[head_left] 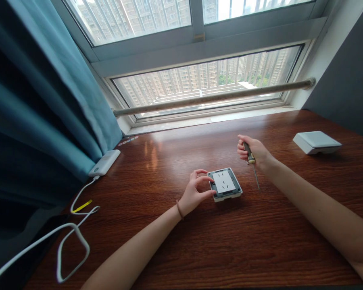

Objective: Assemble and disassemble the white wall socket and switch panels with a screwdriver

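Inside the table's (163, 161) edges, the half-curled left hand (193, 194) holding the socket (226, 183) should press firmly; the fisted right hand (258, 152) grips the screwdriver (251, 160).

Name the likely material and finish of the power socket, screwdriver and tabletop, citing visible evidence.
Power socket: probably plastic, white and grey, smooth and crisp-edged.
Screwdriver: the thin, straight grey shaft is probably metal; the handle, partly covered by the right hand, may be plastic.
Tabletop: wood or wood-effect laminate, red-brown and glossy, as the grain and bright reflections suggest.
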Demonstrator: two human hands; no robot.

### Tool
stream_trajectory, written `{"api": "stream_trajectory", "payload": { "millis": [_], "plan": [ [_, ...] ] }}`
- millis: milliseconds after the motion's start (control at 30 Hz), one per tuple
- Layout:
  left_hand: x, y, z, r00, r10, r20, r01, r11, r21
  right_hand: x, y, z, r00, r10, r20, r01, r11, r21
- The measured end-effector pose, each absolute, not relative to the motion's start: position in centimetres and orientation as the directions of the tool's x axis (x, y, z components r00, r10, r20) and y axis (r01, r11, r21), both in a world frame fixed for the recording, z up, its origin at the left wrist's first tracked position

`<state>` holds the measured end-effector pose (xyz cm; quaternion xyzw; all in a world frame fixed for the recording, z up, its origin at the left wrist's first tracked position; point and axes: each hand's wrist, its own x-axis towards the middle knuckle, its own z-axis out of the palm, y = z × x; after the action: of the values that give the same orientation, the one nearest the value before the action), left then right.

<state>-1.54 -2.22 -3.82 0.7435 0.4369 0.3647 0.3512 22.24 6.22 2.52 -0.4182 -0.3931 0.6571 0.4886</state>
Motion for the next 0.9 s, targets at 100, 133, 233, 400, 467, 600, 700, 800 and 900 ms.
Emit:
{"api": "stream_trajectory", "payload": {
  "millis": [100, 133, 233, 400, 467, 600, 700, 800, 900],
  "plan": [
    [-1.5, -2.1, -3.7, 0.339, 0.914, 0.224, 0.408, -0.357, 0.840, 21.7, 5.9, 1.2, -0.336, 0.908, -0.252, 0.035, -0.255, -0.966],
    [-1.5, -2.1, -3.7, 0.335, 0.916, 0.220, 0.409, -0.351, 0.842, 21.5, 5.8, 0.7, -0.384, 0.877, -0.289, 0.194, -0.229, -0.954],
    [-1.4, -1.8, -3.8, 0.316, 0.924, 0.213, 0.407, -0.335, 0.850, 21.1, 5.9, -0.7, -0.459, 0.807, -0.372, 0.472, -0.134, -0.872],
    [-1.0, -1.3, -3.4, 0.279, 0.935, 0.220, 0.442, -0.329, 0.835, 21.3, 6.3, -1.8, -0.485, 0.780, -0.395, 0.483, -0.138, -0.865],
    [-0.8, -1.3, -3.0, 0.263, 0.937, 0.228, 0.475, -0.332, 0.815, 21.3, 6.3, -1.9, -0.485, 0.781, -0.393, 0.487, -0.132, -0.863],
    [-0.4, -1.5, -2.5, 0.270, 0.917, 0.294, 0.505, -0.395, 0.767, 21.2, 6.4, -1.6, -0.484, 0.788, -0.381, 0.498, -0.109, -0.860],
    [-0.3, -1.7, -2.4, 0.349, 0.861, 0.370, 0.526, -0.507, 0.683, 21.2, 6.4, -1.5, -0.487, 0.792, -0.369, 0.504, -0.091, -0.859],
    [-0.5, -1.9, -2.4, 0.454, 0.802, 0.388, 0.580, -0.597, 0.555, 21.2, 6.4, -1.6, -0.497, 0.790, -0.359, 0.508, -0.071, -0.858],
    [-0.5, -2.0, -2.5, 0.518, 0.766, 0.381, 0.606, -0.643, 0.468, 21.2, 6.5, -1.7, -0.505, 0.789, -0.350, 0.511, -0.054, -0.858]
  ]
}}
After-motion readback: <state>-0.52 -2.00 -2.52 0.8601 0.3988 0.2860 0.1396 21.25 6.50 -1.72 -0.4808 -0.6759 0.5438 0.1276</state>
